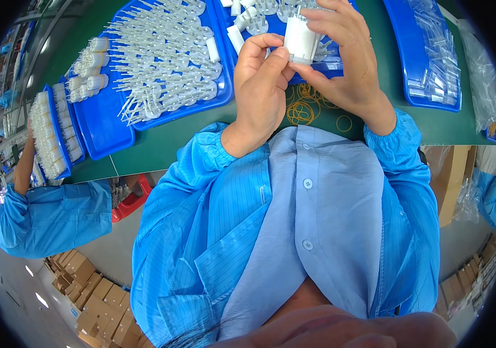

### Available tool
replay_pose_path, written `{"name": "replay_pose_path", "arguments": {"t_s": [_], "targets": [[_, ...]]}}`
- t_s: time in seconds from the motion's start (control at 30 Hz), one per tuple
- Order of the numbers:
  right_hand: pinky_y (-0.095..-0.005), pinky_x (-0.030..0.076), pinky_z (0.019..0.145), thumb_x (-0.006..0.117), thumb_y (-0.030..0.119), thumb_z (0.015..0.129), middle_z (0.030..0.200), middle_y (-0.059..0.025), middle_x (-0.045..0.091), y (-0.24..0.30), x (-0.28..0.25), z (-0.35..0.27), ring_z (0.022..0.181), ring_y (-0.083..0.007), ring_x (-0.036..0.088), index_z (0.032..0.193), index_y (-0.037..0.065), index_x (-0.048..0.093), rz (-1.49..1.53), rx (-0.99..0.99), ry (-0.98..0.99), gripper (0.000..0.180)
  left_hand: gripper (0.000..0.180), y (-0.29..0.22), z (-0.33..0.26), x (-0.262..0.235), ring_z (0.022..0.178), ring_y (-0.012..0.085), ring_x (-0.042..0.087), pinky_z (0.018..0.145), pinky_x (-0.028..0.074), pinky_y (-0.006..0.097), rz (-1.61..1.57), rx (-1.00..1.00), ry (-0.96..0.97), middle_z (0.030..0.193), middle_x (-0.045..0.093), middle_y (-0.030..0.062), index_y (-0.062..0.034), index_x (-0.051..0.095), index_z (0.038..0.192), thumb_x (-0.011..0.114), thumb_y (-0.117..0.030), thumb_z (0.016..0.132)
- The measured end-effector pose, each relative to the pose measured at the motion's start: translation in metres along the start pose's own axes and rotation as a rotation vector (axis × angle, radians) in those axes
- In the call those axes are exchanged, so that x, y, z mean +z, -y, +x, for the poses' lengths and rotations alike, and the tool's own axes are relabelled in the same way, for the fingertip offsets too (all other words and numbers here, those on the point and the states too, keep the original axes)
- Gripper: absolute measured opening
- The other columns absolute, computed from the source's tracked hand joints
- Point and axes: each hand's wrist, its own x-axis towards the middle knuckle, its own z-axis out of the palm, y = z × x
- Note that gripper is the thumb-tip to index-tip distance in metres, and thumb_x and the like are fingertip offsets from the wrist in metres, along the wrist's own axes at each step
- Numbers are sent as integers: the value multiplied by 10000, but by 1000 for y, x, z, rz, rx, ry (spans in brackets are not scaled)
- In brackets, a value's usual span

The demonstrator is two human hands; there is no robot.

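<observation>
Above the table's front edge, a white cylinder [302, 40] stands upright on a clear round base, with thin prongs showing at its top. My left hand [261, 87] is closed, pinching the cylinder's lower left side between thumb and fingers. Around its right side curves my right hand [349, 64], thumb at the clear base and slightly blurred fingers at the top. Behind both hands, a blue tray [335, 65] holds loose white tubes and clear pronged pieces. Several thin yellow rubber bands [301, 111] lie on the green table beneath my hands.
At left, a large blue tray [224, 87] carries many clear pronged pieces. Bundled white parts fill a smaller blue tray [68, 168] farther left. Clear plastic pieces lie in a right-hand blue tray [454, 104], beside plastic bags [487, 87]. Another person [56, 214] is at the left.
</observation>
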Motion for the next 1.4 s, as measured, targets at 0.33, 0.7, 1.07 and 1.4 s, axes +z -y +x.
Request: {"name": "replay_pose_path", "arguments": {"t_s": [0.33,0.7,1.07,1.4], "targets": [[-486,408,989,793,207,725,1188,-99,612,-27,-36,7,1162,-344,538,1118,83,630,53,129,44,443,293,3,4,0,1036,233,607,841,552,331,242,174,-86,1170,516,121,-25,475,1097,642,50,867],[-450,487,841,660,148,783,950,-172,681,-264,-95,-28,910,-374,627,953,60,715,-704,435,414,199,342,4,11,-9,1145,214,534,916,499,306,453,346,70,1283,431,126,-17,514,1105,649,120,822],[-231,512,628,654,32,867,857,-76,655,-116,-109,0,719,-113,613,994,1,625,698,725,-252,134,339,4,11,-11,1167,229,528,965,469,329,319,274,53,1280,451,122,-10,534,1114,661,109,823],[-295,519,829,580,70,937,1139,-180,642,-52,-29,-19,931,-180,631,1175,-28,599,1005,646,-135,258,354,1,9,-11,1175,242,537,982,479,332,391,312,52,1284,464,141,16,568,1160,673,89,830]]}}
